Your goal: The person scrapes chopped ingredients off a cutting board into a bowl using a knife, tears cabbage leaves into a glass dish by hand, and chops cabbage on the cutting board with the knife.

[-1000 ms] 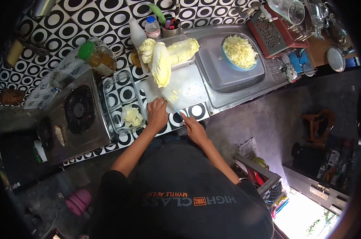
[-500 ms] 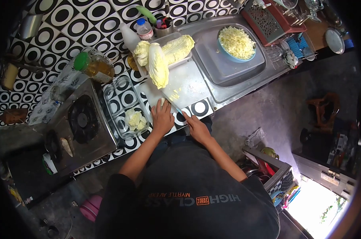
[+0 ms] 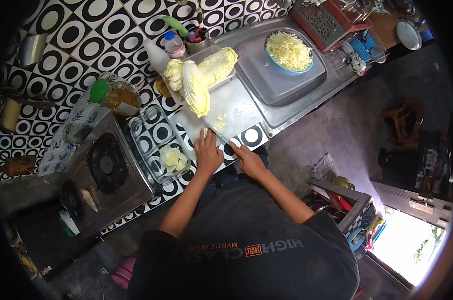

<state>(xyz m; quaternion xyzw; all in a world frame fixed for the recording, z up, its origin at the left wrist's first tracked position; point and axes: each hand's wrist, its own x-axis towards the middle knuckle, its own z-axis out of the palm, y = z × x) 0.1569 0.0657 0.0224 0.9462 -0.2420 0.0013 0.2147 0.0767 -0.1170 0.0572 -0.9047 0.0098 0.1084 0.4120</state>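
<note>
My right hand (image 3: 248, 160) is closed round the handle of a knife (image 3: 219, 135), its blade slanting across the front of the white cutting board (image 3: 240, 107). Beside the blade, my left hand (image 3: 208, 152) presses its fingertips on a small pale piece of napa cabbage (image 3: 205, 132), mostly hidden under the fingers. Small yellow scraps (image 3: 219, 123) lie on the board just beyond the knife. A whole napa cabbage (image 3: 195, 89) leans out over the board from a plastic tub (image 3: 221, 83) that holds more cabbage.
To the left, a glass dish (image 3: 135, 131) holds cut cabbage pieces (image 3: 173, 159), next to a gas stove (image 3: 131, 172). A blue bowl (image 3: 289, 70) of shredded cabbage (image 3: 289, 50) sits on an upturned grey tub (image 3: 281, 89) at the sink. An oil jar (image 3: 122, 99) stands behind the stove.
The whole view has shifted and turned slightly. Both hands keep nearly the same place at the board, the right one still on the knife and the left on the cabbage piece.
</note>
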